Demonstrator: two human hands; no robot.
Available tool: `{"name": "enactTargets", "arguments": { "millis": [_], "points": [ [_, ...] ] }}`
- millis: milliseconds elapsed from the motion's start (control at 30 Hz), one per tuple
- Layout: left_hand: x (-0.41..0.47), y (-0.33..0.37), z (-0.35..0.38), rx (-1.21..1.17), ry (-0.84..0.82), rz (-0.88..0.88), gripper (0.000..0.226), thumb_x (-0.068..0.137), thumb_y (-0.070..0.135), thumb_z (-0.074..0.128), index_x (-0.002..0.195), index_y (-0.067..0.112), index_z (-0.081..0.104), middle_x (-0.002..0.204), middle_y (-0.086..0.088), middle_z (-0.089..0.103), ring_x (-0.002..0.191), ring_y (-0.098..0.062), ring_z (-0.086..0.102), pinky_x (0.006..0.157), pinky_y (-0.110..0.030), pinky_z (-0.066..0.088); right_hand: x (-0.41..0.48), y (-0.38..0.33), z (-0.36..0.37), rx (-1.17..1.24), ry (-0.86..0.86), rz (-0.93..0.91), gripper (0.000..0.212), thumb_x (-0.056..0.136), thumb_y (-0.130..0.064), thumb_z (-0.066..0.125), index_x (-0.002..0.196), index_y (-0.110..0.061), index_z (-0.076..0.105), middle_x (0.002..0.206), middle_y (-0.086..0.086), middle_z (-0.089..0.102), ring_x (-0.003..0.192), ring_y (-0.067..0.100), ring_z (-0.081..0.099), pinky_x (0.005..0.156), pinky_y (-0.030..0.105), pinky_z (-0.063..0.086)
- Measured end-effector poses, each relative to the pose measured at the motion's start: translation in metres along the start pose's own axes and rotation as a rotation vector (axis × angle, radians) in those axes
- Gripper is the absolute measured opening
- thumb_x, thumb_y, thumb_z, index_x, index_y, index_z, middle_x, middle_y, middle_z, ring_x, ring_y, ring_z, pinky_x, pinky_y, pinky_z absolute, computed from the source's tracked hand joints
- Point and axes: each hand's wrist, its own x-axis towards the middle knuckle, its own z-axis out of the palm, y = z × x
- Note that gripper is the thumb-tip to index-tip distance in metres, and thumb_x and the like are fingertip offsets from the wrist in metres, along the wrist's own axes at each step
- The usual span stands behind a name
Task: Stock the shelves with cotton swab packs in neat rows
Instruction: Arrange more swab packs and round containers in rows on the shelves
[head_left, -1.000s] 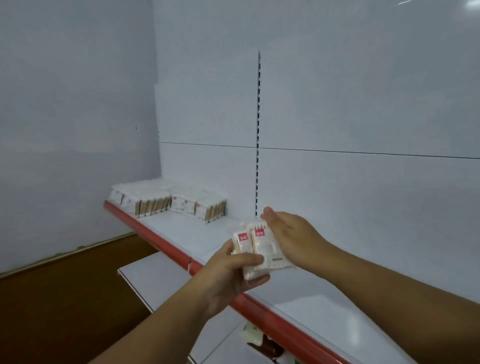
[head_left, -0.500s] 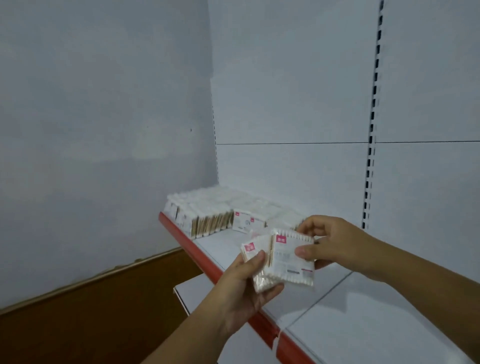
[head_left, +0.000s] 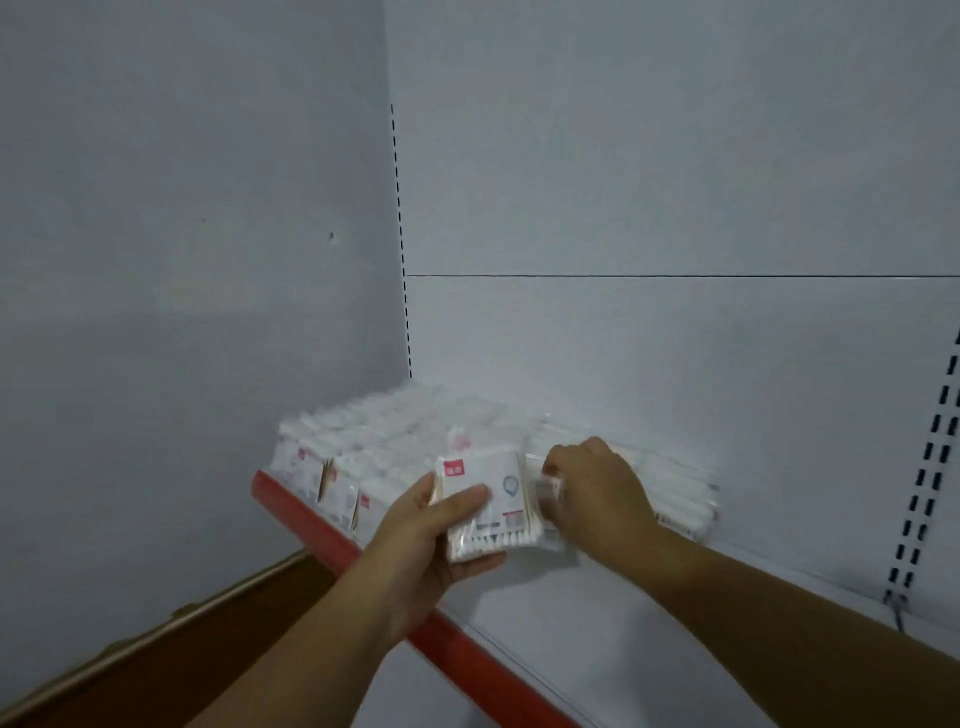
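Note:
My left hand (head_left: 434, 535) grips a stack of cotton swab packs (head_left: 493, 506), clear bags with a red label, just above the white shelf (head_left: 597, 623). My right hand (head_left: 597, 493) holds another pack (head_left: 548, 491) upright at the right end of the front row, fingers curled round it. Rows of stocked packs (head_left: 363, 457) stand on the shelf's left end, reaching back to the wall. More packs (head_left: 675, 488) lie behind my right hand, blurred.
The shelf has a red front edge (head_left: 467, 654) running down to the right. White back panels with slotted uprights (head_left: 930, 467) rise behind it. A grey side wall stands at the left, with brown floor (head_left: 156, 665) below.
I have come close to the stocked rows. My right hand drew one pack off the stack in my left hand and brought it down to the end of the row.

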Motion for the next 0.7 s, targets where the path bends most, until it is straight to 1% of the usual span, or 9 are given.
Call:
{"name": "enactTargets", "arguments": {
  "millis": [67, 167, 233, 300, 367, 400, 467, 633, 700],
  "points": [
    [0.013, -0.011, -0.009, -0.002, -0.091, -0.068, 0.051, 0.063, 0.018, 0.075, 0.111, 0.009, 0.063, 0.096, -0.017, 0.074, 0.077, -0.028, 0.073, 0.055, -0.033, 0.056, 0.012, -0.01, 0.016, -0.141, 0.024, -0.128, 0.022, 0.081, -0.032, 0.068, 0.097, -0.018, 0.065, 0.103, 0.002, 0.059, 0.098, 0.023, 0.054, 0.081, 0.034, 0.043],
    [0.036, -0.02, -0.018, -0.028, -0.178, -0.125, 0.052, 0.061, 0.016, 0.075, 0.111, 0.009, 0.063, 0.097, -0.019, 0.073, 0.078, -0.031, 0.073, 0.054, -0.034, 0.056, 0.021, -0.008, 0.013, -0.088, 0.114, -0.151, 0.022, 0.059, -0.013, 0.083, 0.076, -0.01, 0.07, 0.089, 0.003, 0.064, 0.082, 0.026, 0.06, 0.071, 0.037, 0.046],
    [0.051, -0.026, -0.019, -0.047, -0.209, -0.135, 0.054, 0.058, 0.018, 0.076, 0.11, 0.011, 0.064, 0.098, -0.017, 0.073, 0.08, -0.031, 0.073, 0.055, -0.034, 0.056, 0.022, 0.0, -0.003, 0.025, 0.139, -0.082, 0.007, 0.082, -0.02, 0.07, 0.084, -0.014, 0.073, 0.098, -0.006, 0.061, 0.092, 0.014, 0.054, 0.08, 0.024, 0.036],
    [0.065, -0.033, -0.015, -0.074, -0.245, -0.144, 0.049, 0.056, 0.019, 0.079, 0.104, 0.015, 0.068, 0.099, -0.016, 0.073, 0.083, -0.031, 0.073, 0.057, -0.034, 0.056, 0.017, 0.007, -0.026, 0.38, 0.185, 0.097, 0.023, 0.096, -0.024, 0.053, 0.081, -0.022, 0.069, 0.088, -0.013, 0.064, 0.081, 0.002, 0.055, 0.071, 0.012, 0.037],
    [0.075, -0.041, -0.006, -0.1, -0.277, -0.141, 0.044, 0.057, 0.017, 0.079, 0.101, 0.015, 0.072, 0.103, -0.017, 0.072, 0.086, -0.031, 0.072, 0.06, -0.035, 0.057, 0.009, 0.005, -0.046, 0.613, 0.1, 0.177, 0.021, 0.096, -0.03, 0.052, 0.079, -0.031, 0.064, 0.077, -0.014, 0.066, 0.072, 0.0, 0.06, 0.062, 0.009, 0.042],
    [0.08, -0.045, 0.0, -0.122, -0.283, -0.127, 0.045, 0.06, 0.016, 0.078, 0.105, 0.014, 0.071, 0.105, -0.018, 0.072, 0.089, -0.032, 0.072, 0.062, -0.037, 0.058, 0.003, 0.002, -0.05, 0.596, -0.003, 0.15, 0.01, 0.091, -0.032, 0.061, 0.081, -0.034, 0.062, 0.077, -0.016, 0.065, 0.071, 0.0, 0.061, 0.059, 0.011, 0.046],
    [0.088, -0.054, 0.011, -0.192, -0.259, -0.096, 0.048, 0.069, 0.021, 0.071, 0.115, 0.01, 0.064, 0.108, -0.02, 0.07, 0.091, -0.033, 0.071, 0.065, -0.04, 0.058, -0.009, -0.003, -0.047, 0.527, -0.119, 0.134, 0.024, 0.077, -0.028, 0.078, 0.085, -0.036, 0.057, 0.081, -0.015, 0.063, 0.074, 0.0, 0.062, 0.061, 0.014, 0.051],
    [0.103, -0.068, 0.018, -0.201, -0.109, -0.142, 0.061, 0.075, 0.056, 0.05, 0.119, 0.016, 0.062, 0.108, -0.014, 0.072, 0.091, -0.027, 0.072, 0.062, -0.036, 0.058, -0.011, 0.02, -0.065, 0.581, 0.261, 0.255, 0.033, 0.07, -0.019, 0.083, 0.081, -0.029, 0.054, 0.07, -0.008, 0.063, 0.06, 0.003, 0.063, 0.049, 0.018, 0.051],
    [0.107, -0.07, 0.015, -0.196, -0.062, -0.165, 0.064, 0.073, 0.06, 0.049, 0.115, 0.014, 0.065, 0.103, -0.015, 0.073, 0.085, -0.026, 0.073, 0.058, -0.036, 0.058, -0.012, 0.035, -0.072, 0.5, 0.283, 0.263, 0.036, 0.07, -0.022, 0.082, 0.082, -0.033, 0.05, 0.067, -0.01, 0.061, 0.06, -0.002, 0.061, 0.051, 0.014, 0.049]
  ]
}}
